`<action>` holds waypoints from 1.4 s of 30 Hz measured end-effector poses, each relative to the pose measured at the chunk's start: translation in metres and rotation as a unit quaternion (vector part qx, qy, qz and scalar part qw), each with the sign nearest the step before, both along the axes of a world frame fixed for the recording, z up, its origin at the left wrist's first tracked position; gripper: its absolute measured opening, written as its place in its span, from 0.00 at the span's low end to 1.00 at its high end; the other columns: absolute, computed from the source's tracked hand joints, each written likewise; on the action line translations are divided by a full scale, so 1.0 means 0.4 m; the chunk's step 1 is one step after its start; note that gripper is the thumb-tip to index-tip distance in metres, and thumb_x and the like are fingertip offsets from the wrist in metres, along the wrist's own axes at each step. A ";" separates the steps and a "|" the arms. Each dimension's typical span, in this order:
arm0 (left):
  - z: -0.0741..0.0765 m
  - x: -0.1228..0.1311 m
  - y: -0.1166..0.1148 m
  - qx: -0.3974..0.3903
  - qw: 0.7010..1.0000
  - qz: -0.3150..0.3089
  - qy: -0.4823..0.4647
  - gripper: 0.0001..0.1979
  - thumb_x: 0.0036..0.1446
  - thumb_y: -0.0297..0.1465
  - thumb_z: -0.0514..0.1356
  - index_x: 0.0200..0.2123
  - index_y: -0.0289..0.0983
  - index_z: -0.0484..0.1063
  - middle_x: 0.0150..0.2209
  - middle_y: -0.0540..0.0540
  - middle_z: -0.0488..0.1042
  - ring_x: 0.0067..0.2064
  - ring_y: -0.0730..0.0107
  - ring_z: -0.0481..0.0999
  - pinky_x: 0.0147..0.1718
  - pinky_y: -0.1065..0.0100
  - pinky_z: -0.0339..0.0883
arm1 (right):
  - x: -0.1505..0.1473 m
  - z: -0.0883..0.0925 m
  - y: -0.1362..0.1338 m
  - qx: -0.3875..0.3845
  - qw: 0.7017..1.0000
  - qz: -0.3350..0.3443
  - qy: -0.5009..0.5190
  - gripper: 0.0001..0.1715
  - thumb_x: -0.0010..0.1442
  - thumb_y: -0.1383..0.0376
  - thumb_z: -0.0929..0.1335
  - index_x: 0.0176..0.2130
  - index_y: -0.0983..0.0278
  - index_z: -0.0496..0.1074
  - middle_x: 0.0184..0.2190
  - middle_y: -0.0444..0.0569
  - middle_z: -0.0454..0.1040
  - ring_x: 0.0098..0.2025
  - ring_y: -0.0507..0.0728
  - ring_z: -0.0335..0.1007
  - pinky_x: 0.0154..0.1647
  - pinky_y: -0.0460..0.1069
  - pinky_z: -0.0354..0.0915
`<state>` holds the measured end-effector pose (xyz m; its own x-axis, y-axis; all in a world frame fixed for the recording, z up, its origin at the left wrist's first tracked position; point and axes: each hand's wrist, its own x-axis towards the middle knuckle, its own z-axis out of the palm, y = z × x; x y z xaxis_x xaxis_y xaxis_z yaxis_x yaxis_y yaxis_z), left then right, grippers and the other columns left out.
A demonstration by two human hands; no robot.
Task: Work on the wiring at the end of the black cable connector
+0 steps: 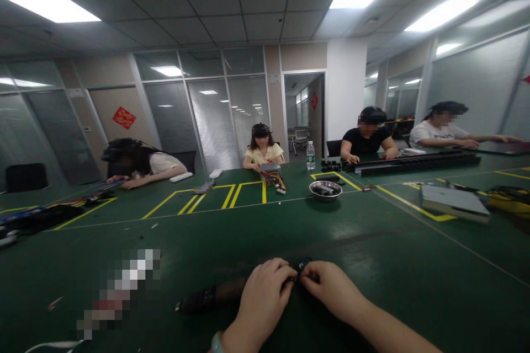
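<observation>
A dark, cylindrical electric screwdriver (217, 295) lies on the green table in front of me, its metal tip pointing left. My left hand (265, 292) is closed over its rear end, thumb and forefinger pinched together on the right side. Close by, my right hand (327, 285) has its fingertips pinched on a thin black cable (305, 262) that loops up behind the fingers. The fingertips of both hands nearly meet, and the join between cable and screwdriver is mostly hidden by them.
A metal bowl (326, 190) of dark parts stands ahead, with a water bottle (310, 156) behind it. To the right lies a grey box-like object (454, 202). Dark cables (41, 215) are heaped at left. Several people sit around the table's far side.
</observation>
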<state>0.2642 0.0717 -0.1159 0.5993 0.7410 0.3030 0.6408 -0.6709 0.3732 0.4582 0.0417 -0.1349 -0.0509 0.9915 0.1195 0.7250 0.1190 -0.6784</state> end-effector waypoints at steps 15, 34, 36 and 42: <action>-0.004 0.001 -0.006 0.042 0.998 0.032 0.019 0.13 0.59 0.27 0.57 0.44 0.48 0.75 0.55 0.51 0.69 0.58 0.59 0.64 0.58 0.54 0.55 | 0.000 -0.005 0.002 0.005 1.000 -0.002 -0.003 0.09 0.58 0.64 0.65 0.33 0.61 0.76 0.29 0.44 0.78 0.30 0.53 0.71 0.30 0.44 0.57; -0.018 0.005 -0.005 0.036 0.998 0.048 -0.011 0.15 0.55 0.25 0.57 0.46 0.44 0.71 0.52 0.49 0.71 0.56 0.61 0.66 0.59 0.56 0.56 | 0.003 -0.018 0.007 0.005 1.000 -0.001 0.004 0.08 0.59 0.64 0.66 0.33 0.60 0.76 0.30 0.44 0.77 0.30 0.53 0.71 0.31 0.44 0.58; -0.018 0.004 -0.005 0.039 0.998 0.040 -0.003 0.12 0.56 0.25 0.56 0.42 0.44 0.73 0.54 0.50 0.70 0.58 0.60 0.65 0.59 0.54 0.55 | 0.003 -0.018 0.007 0.004 1.000 -0.001 0.002 0.09 0.59 0.64 0.66 0.33 0.60 0.76 0.30 0.44 0.77 0.30 0.53 0.71 0.30 0.44 0.58; -0.024 0.002 -0.003 0.046 0.998 0.045 -0.008 0.19 0.56 0.26 0.56 0.50 0.48 0.69 0.55 0.51 0.69 0.59 0.59 0.64 0.60 0.51 0.55 | 0.004 -0.018 0.005 0.012 1.000 0.001 0.006 0.09 0.59 0.64 0.65 0.33 0.60 0.76 0.30 0.44 0.78 0.31 0.53 0.72 0.31 0.44 0.58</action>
